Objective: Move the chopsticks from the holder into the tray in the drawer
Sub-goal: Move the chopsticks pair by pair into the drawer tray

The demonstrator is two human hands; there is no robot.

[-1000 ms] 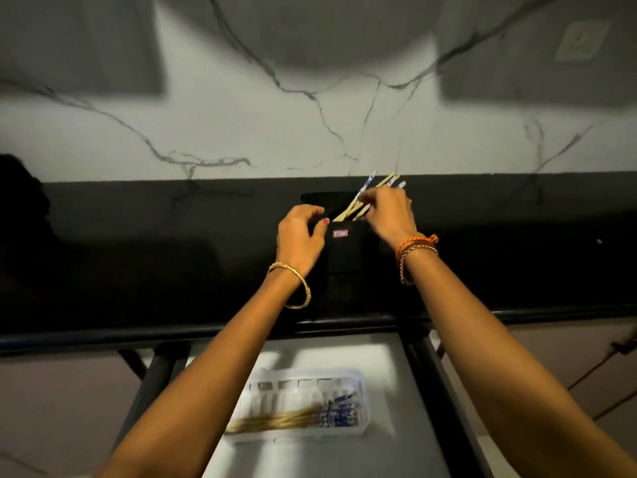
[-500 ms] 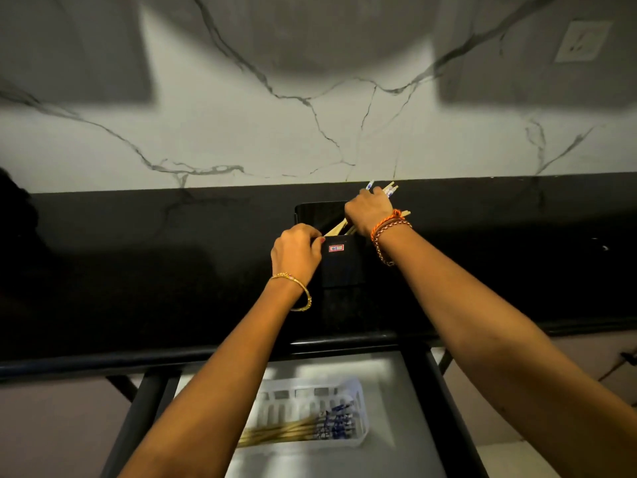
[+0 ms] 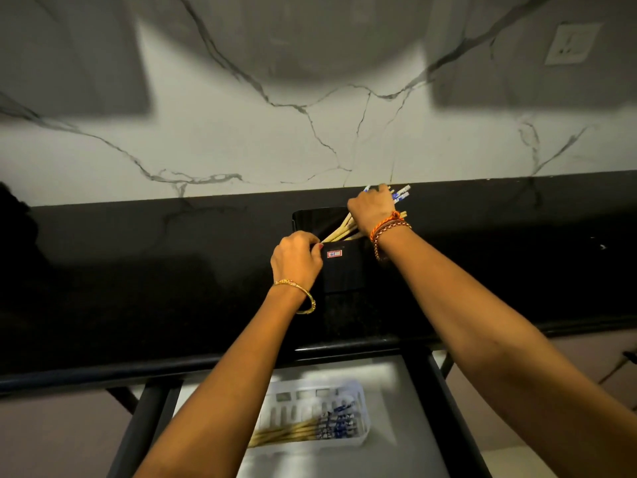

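Observation:
A black square holder (image 3: 344, 270) with a small red label stands on the dark counter. Several bamboo chopsticks (image 3: 339, 231) with blue-and-white tops lean to the right out of it. My right hand (image 3: 372, 210) is closed around the bundle near its tops. My left hand (image 3: 298, 258) grips the holder's near left corner. Below, in the open drawer (image 3: 406, 426), a white slotted tray (image 3: 362, 395) holds several chopsticks (image 3: 310, 431) lying flat, partly hidden by my left forearm.
The black counter (image 3: 138, 270) runs left to right against a white marbled wall (image 3: 241, 150) with a socket (image 3: 572, 43) at the top right. The drawer's dark side rails (image 3: 448, 408) frame the tray.
My right hand has slid up and to the right along the chopsticks in the holder, its grip now near their tops. My left hand has stayed on the holder.

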